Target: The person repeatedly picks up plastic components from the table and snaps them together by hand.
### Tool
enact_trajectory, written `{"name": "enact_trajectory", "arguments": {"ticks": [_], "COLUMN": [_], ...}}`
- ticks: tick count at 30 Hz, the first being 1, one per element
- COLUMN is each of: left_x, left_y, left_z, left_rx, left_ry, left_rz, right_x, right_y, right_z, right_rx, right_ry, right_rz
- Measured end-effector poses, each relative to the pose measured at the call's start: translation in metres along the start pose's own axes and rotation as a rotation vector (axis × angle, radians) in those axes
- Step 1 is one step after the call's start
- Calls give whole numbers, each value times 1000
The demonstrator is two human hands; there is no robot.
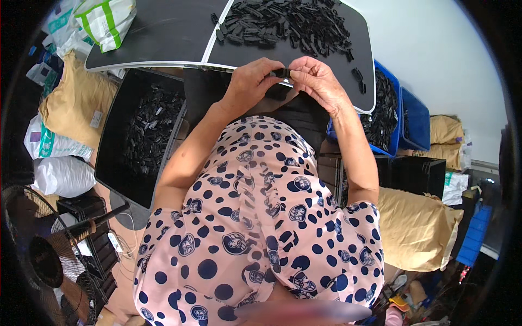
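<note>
Just in front of the table's near edge, my left hand and my right hand meet over a small black plastic piece. Thumb and fingers of each hand pinch one end of it, and the fingertips cover much of its shape. A large heap of similar black plastic pieces lies on the dark folding table beyond my hands. A few loose pieces sit apart from the heap near the table's right edge.
At my left stands a black bin with many black pieces inside. Blue crates are on the right, one filled with black parts. Brown sacks and white bags flank me. A fan is at lower left.
</note>
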State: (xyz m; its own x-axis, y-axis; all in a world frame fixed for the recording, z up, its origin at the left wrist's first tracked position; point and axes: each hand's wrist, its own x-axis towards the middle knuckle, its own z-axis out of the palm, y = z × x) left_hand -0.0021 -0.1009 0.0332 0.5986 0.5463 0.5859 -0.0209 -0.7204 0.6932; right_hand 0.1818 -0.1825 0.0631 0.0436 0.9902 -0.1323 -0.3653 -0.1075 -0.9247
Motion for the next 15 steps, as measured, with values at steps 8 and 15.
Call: {"name": "enact_trajectory", "arguments": {"ticks": [8, 15], "left_x": [-9, -20], "left_y": [11, 16], "left_z": [-5, -2], "left_rx": [175, -69], "left_ry": [-129, -191], "left_rz": [188, -94], "right_x": [-9, -5], "right_y": [-18, 14], "right_z": [3, -12], "right_rx": [-591, -323], "right_ry": [-151, -184], "right_rz": [187, 417]}}
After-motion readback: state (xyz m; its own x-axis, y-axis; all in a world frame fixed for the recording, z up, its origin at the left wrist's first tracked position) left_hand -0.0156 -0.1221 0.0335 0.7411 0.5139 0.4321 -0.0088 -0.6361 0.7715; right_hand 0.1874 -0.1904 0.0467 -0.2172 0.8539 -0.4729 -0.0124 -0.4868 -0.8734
